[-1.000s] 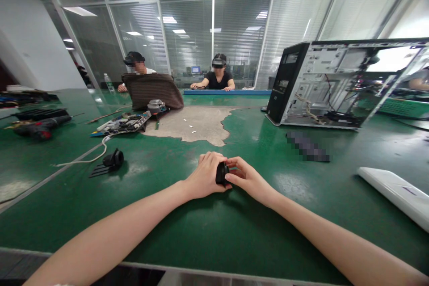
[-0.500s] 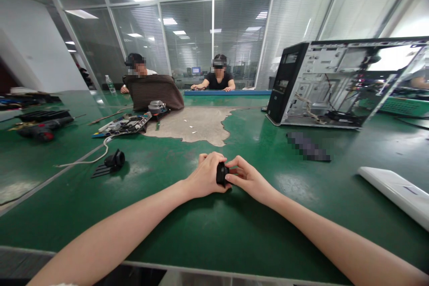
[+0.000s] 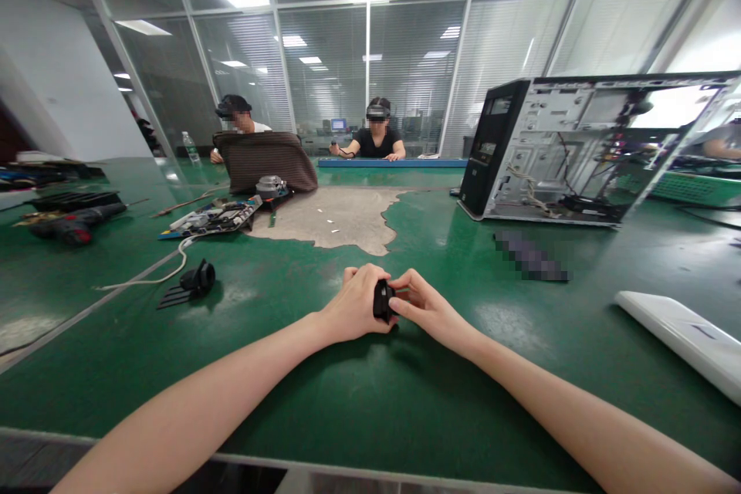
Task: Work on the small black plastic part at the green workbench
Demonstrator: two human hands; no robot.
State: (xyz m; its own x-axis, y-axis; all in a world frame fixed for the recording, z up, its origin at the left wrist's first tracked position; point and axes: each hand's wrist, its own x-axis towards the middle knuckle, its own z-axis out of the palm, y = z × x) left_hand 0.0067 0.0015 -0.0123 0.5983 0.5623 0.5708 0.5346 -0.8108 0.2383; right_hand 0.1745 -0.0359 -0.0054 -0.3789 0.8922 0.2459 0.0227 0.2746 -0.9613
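A small black part [image 3: 382, 301] is held between my two hands, just above the green bench top. My left hand [image 3: 356, 301] wraps round it from the left, with the thumb side toward me. From the right, my right hand [image 3: 422, 305] pinches its near edge with thumb and fingertips. The fingers cover much of the part, so its exact kind cannot be made out. To the left lies a black plastic piece [image 3: 197, 278] with a round ring and flat prongs, apart from both hands.
An open computer case [image 3: 503, 147] stands at the right, with a white slab-like device [image 3: 683, 336] nearer me. At left lie a circuit board [image 3: 214, 218], a white cable [image 3: 167, 274] and a power drill [image 3: 75, 224]. Two people sit across the green bench [image 3: 370, 417].
My hands stay nearly in place, with the right fingertips slightly shifted on the black part. Across the bench, one person's hand has risen. The view has tilted slightly.
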